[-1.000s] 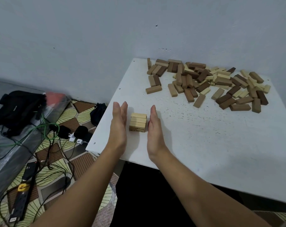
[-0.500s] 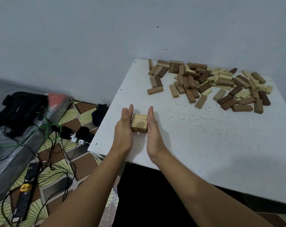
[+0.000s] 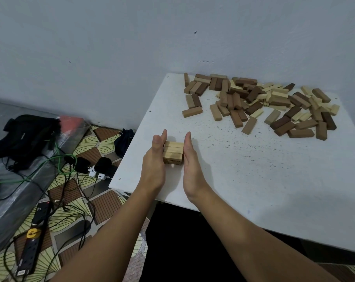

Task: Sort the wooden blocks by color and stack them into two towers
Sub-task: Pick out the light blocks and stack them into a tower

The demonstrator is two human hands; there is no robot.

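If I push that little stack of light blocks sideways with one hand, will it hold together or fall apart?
The light stack would probably shear apart: it looks like loose blocks laid in layers, nothing visibly binding them. It seems unlikely to topple, being low and wide. The left hand and right hand flank it with flat palms; pushing that way from both sides, low down, should keep it square on the white table.

Low pale-block stack (image 3: 173,152) near table's front-left; mixed brown and pale loose blocks (image 3: 262,102) far back.
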